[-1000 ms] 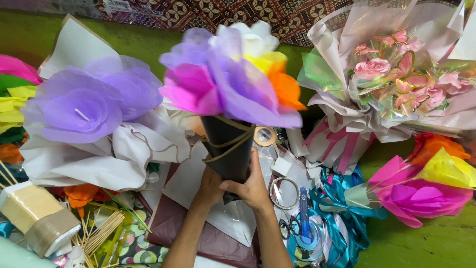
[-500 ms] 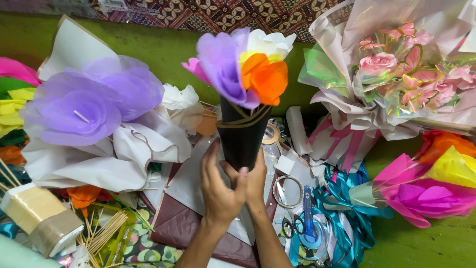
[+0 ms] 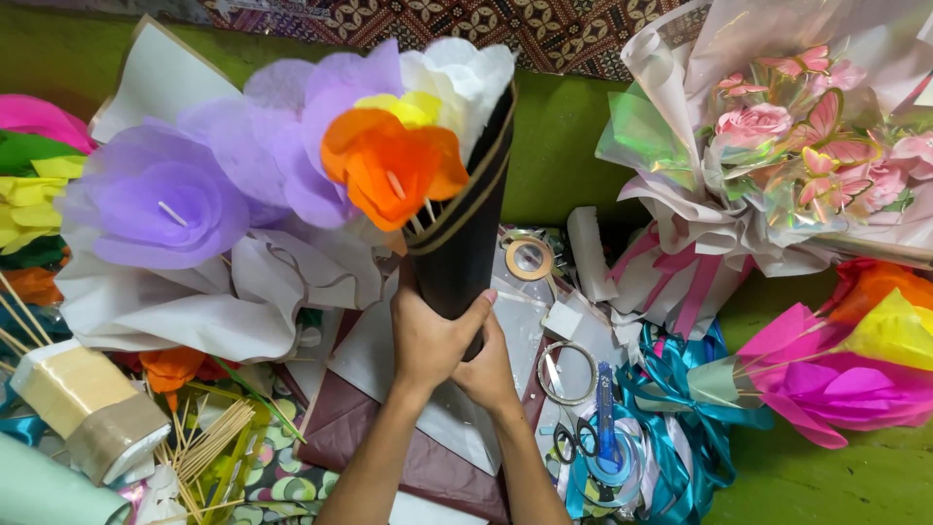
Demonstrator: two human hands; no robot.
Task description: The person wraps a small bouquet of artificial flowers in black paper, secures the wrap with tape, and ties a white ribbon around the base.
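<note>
I have the black paper cone [image 3: 465, 228] upright over the middle of the cluttered table, its gold-edged mouth tilted up and to the left, with paper flowers crowded inside: an orange one [image 3: 389, 170] in front, a yellow one [image 3: 413, 105] behind it, lilac petals [image 3: 321, 117] to the left and white ones [image 3: 466, 73] at the top. Both my hands grip the narrow lower end. My left hand [image 3: 432, 335] wraps round the front of the cone, thumb across it, fingers curled shut on the paper; my right hand [image 3: 491, 374] sits just below and behind, cupping the tip, touching the left.

As I judge it, I am at the wrapping stage, holding the rolled cone closed around the stems. The next move calls for one hand to keep the overlap pinched while the other frees itself for fastening. The tape rolls [image 3: 530, 258] lie just right of the cone, scissors [image 3: 573, 442] and blue ribbon [image 3: 671, 408] near my right forearm. A large purple flower [image 3: 160, 204] rests on white paper to the left, and a finished pink bouquet [image 3: 777, 146] lies well apart at the upper right.
</note>
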